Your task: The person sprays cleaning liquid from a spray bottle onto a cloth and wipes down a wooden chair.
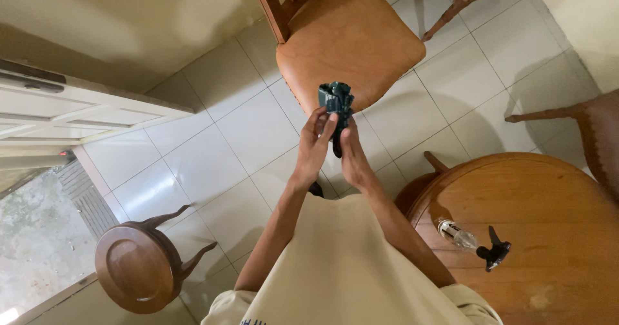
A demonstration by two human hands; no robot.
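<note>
Left hand (314, 146) and right hand (351, 156) grip a crumpled dark-green cloth (336, 98).

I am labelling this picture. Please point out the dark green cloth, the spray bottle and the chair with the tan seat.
dark green cloth (336, 98): head view, on its bunched upper part.
spray bottle (459, 236): head view, on its clear body.
chair with the tan seat (361, 41): head view, on the seat cushion.
</note>
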